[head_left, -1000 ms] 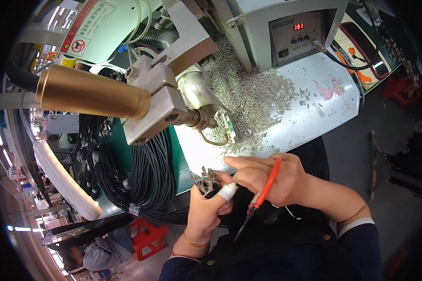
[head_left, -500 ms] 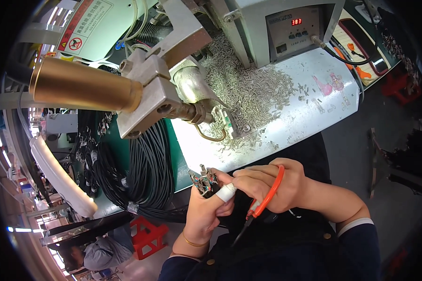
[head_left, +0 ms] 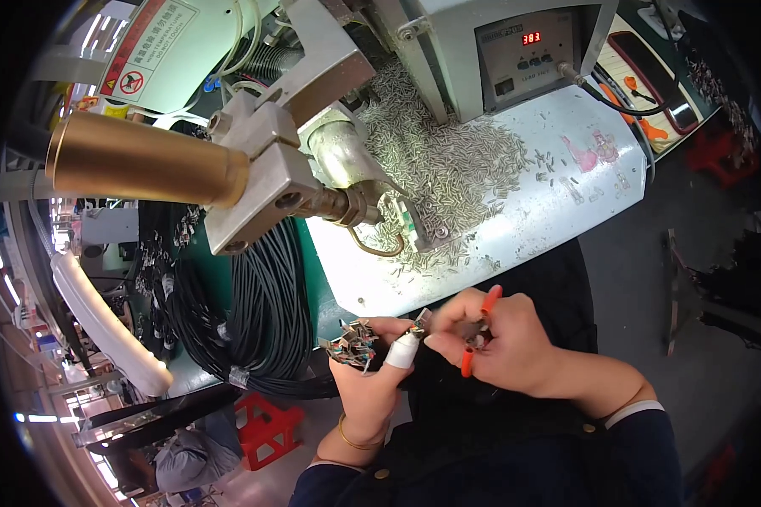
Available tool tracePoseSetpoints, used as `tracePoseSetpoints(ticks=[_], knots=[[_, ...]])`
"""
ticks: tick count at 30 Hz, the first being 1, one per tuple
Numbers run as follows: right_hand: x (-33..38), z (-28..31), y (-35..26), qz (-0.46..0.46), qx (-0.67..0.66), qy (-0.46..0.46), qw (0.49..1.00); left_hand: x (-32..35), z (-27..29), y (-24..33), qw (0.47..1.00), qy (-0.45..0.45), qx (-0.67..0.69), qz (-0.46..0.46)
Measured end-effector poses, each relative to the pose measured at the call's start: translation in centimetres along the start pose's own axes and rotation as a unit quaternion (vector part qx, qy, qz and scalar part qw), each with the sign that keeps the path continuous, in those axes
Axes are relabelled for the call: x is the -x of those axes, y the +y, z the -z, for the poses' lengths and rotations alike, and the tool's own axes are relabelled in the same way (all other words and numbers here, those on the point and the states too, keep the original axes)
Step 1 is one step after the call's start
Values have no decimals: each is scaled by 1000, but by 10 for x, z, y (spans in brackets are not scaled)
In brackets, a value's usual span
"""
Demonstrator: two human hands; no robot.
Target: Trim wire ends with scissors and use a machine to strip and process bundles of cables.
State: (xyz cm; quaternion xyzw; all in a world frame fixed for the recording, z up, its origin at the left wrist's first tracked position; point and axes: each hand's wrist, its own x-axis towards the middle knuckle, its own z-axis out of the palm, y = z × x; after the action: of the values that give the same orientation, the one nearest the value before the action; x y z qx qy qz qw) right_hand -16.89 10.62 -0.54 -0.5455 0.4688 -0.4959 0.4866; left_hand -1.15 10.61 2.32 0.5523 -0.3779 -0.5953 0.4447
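My left hand [head_left: 370, 393], white tape wrapped around its thumb, closes on a bunch of cable ends [head_left: 353, 346] with small metal connectors and coloured wires. One metal connector [head_left: 420, 322] stands apart from the bunch, pinched at the taped thumb tip. My right hand [head_left: 520, 351] is closed around red-handled pliers [head_left: 468, 362]; one handle shows above its fingers and the other below. The pliers' jaws are hard to make out within the hand. The thumb and blurred forefinger of that hand are close beside the single connector.
A machine with a brass-coloured cylinder [head_left: 148, 160] overhangs the white work plate [head_left: 566, 203], which bears many small metal pieces [head_left: 473, 160]. Behind is a grey control box [head_left: 528, 63]. Coiled black cables [head_left: 266, 296] lie left, near a lit lamp [head_left: 110, 321] and red stool [head_left: 266, 431].
The pliers have turned in my right hand, so their dark end no longer points down. My hands have parted slightly, and one connector now stands out by my left thumb.
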Motion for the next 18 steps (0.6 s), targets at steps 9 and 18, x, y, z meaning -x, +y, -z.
tracePoseSetpoints(ticks=[9,18], knots=[[4,6,-2,-44,273,-97,956,-6,-7,0,998,-11,-38,-40],[1,7,19,-124,77,-44,988,-52,-4,6,987,-85,100,96]])
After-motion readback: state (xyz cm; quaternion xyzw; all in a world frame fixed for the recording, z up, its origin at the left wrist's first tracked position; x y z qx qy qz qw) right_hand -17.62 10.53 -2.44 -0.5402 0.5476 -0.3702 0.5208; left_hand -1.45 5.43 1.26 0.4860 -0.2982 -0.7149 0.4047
